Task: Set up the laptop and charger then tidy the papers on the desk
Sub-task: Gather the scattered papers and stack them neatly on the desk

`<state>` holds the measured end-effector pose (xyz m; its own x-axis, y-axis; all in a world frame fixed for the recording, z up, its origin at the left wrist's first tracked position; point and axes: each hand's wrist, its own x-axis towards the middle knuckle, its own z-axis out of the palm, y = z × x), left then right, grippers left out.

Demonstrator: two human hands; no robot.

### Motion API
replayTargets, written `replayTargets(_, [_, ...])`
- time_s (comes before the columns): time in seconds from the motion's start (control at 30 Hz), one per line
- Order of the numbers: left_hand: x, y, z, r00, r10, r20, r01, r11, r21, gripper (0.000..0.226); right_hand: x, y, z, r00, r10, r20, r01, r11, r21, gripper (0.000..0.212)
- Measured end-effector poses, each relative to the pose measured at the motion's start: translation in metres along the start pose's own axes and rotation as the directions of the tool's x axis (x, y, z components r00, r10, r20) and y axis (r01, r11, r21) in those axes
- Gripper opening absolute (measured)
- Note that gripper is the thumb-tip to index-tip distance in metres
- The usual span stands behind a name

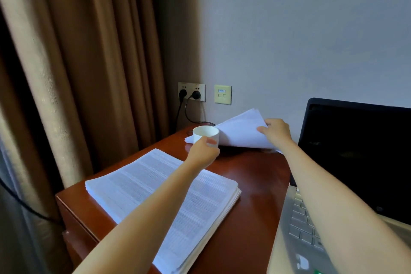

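Biggest risk here is the cup point(205, 133). It sits right at the near-left corner of the loose sheets point(241, 131), and that corner pokes out just under it. Whether the cup is already clear of the paper or resting on it is hard to tell. If it's resting and the right hand point(277, 132) pulls the sheets, the cup could tip or get dragged. No telling if there's liquid in it, but a spill would run across the desk point(251, 184) toward the printed stack point(162, 196) and the open laptop point(355, 151) just to the right. The sheets are also held from one edge only, so they're bowed up and could fan out or slide apart. Two black plugs sit in the wall socket point(191, 91) behind the cup, with cables point(181, 113) dropping behind the desk, so a wide swing of the paper could snag there too.

Now the fingers. The left hand point(203, 151) has its fingers curled round the near side of the cup, thumb on the wall near the rim, a proper wrap-around grip. The right hand pinches the far-right edge of the loose sheets, thumb on top, the other fingers hidden beneath, raising that side off the desk at the back near the wall. The thick printed stack lies flat at the front left, under the left forearm, nobody touching it. Laptop screen is dark.
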<state>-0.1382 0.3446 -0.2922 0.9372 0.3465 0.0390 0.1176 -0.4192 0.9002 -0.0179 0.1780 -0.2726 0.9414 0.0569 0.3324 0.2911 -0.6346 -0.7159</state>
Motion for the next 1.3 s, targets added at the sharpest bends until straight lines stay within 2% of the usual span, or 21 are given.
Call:
replayTargets(0.07, [0.004, -0.001, 0.0, 1.0, -0.018, -0.005, 0.018, 0.999, -0.026, 0.04, 0.004, -0.002, 0.005, 0.995, -0.041, -0.093, 0.041, 0.999, -0.004, 0.043])
replayTargets(0.17, [0.01, 0.003, -0.001, 0.999, -0.001, -0.042, 0.002, 1.0, 0.021, 0.037, 0.007, -0.013, 0.012, 0.978, -0.03, -0.207, 0.044, 0.997, 0.065, 0.041])
replayTargets(0.27, [0.014, 0.009, -0.003, 0.997, -0.004, -0.071, 0.004, 1.0, -0.005, 0.026, 0.012, -0.027, 0.016, 0.953, -0.062, -0.296, 0.1, 0.989, 0.113, 0.028])
replayTargets(0.37, [0.014, 0.014, -0.009, 0.998, 0.014, -0.057, -0.015, 1.0, -0.025, 0.017, 0.016, -0.044, 0.016, 0.943, -0.104, -0.317, 0.148, 0.982, 0.119, 0.019])
replayTargets(0.53, [0.012, 0.017, -0.024, 0.999, 0.043, -0.025, -0.045, 0.996, -0.076, 0.034, 0.026, -0.077, 0.006, 0.913, -0.174, -0.37, 0.226, 0.968, 0.104, 0.02])
replayTargets(0.67, [0.013, 0.018, -0.029, 0.998, 0.023, -0.054, -0.03, 0.992, -0.121, 0.034, 0.031, -0.099, -0.011, 0.877, -0.272, -0.397, 0.309, 0.951, 0.031, 0.019])
replayTargets(0.87, [0.002, 0.025, -0.031, 0.999, -0.039, -0.013, 0.034, 0.967, -0.252, 0.036, 0.019, -0.118, -0.038, 0.781, -0.339, -0.524, 0.393, 0.92, -0.01, 0.019])
replayTargets(0.97, [-0.008, 0.037, -0.035, 0.991, -0.107, 0.084, 0.133, 0.893, -0.429, 0.045, 0.005, -0.13, -0.048, 0.746, -0.375, -0.551, 0.466, 0.885, 0.028, 0.021])
replayTargets(1.07, [-0.018, 0.051, -0.043, 0.983, -0.123, 0.14, 0.184, 0.745, -0.641, 0.062, -0.021, -0.137, -0.05, 0.717, -0.443, -0.539, 0.565, 0.821, 0.077, 0.016])
replayTargets(1.2, [-0.036, 0.062, -0.057, 0.975, -0.138, 0.174, 0.222, 0.593, -0.774, 0.078, -0.073, -0.127, -0.035, 0.601, -0.576, -0.554, 0.727, 0.682, 0.079, 0.03])
replayTargets(1.23, [-0.04, 0.061, -0.061, 0.972, -0.155, 0.175, 0.233, 0.575, -0.785, 0.076, -0.085, -0.122, -0.029, 0.561, -0.625, -0.543, 0.764, 0.643, 0.051, 0.031])
replayTargets(1.3, [-0.048, 0.051, -0.066, 0.966, -0.191, 0.172, 0.252, 0.558, -0.791, 0.058, -0.106, -0.108, -0.018, 0.496, -0.73, -0.469, 0.825, 0.565, -0.006, 0.032])
